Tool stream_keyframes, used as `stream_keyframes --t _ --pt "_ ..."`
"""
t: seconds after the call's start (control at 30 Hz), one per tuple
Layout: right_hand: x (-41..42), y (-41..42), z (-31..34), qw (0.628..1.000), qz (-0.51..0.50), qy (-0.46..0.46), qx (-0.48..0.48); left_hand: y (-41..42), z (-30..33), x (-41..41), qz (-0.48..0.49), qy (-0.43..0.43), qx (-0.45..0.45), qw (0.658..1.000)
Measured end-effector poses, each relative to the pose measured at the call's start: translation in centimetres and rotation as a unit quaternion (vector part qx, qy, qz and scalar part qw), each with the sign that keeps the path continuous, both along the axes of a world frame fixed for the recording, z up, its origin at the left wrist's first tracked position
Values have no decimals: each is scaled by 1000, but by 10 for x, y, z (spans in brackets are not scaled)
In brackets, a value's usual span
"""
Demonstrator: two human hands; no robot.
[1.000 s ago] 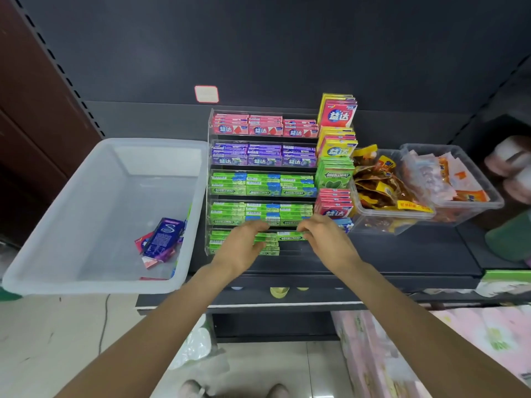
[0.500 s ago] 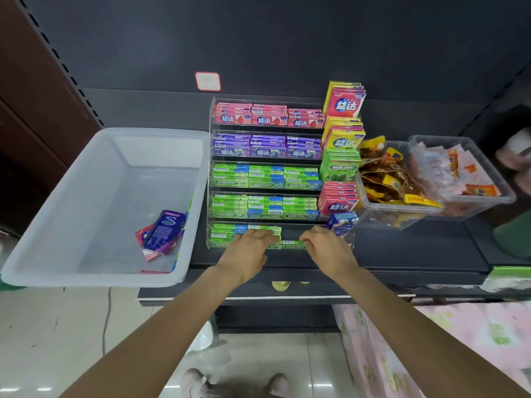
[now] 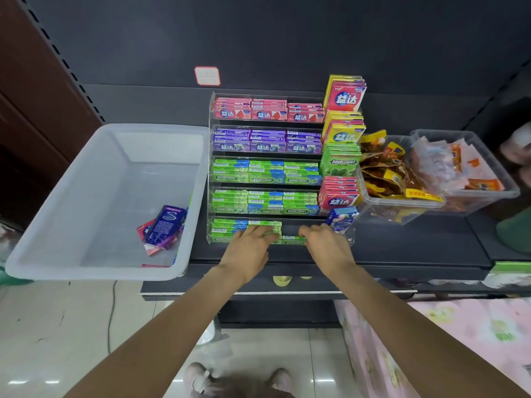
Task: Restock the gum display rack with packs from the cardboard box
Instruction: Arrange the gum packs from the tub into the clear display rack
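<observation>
Both hands sit at the rack's bottom row; left hand (image 3: pixel 249 245) lies flat on the green gum packs (image 3: pixel 230 231), long axis left-right; right hand (image 3: pixel 324 243) fingers look relaxed, nearest the empty slot (image 3: pixel 304 227).

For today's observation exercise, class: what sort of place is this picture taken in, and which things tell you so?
Most likely a small shop. A tiered clear gum display rack holds rows of packs, clear tubs of packaged snacks stand beside it, and a price label sits on the dark shelving.
</observation>
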State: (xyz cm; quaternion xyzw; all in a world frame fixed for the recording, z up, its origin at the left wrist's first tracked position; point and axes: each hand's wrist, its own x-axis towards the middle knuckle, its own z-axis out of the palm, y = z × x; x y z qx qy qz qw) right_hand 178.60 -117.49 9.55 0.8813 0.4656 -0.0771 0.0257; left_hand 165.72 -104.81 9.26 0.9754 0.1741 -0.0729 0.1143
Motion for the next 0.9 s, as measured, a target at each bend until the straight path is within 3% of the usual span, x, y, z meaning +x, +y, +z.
stream_keyframes --t 0.17,0.37,0.5,0.6,0.73,0.9 --pt "-5 4 16 1000 -3 12 29 0 12 -7 51 -60 -1 997" --pt "-35 46 57 980 -4 108 169 29 49 -33 85 -245 0 966" --pt "-72 94 79 959 35 138 246 76 68 -73 177 -290 -9 940" --pt "-107 135 84 949 73 164 259 123 67 -113 238 -234 -14 943" --pt "-153 188 74 953 92 185 223 183 51 -160 244 -97 -21 965" --pt "-182 230 38 980 38 188 59 232 27 -181 168 28 -66 983"
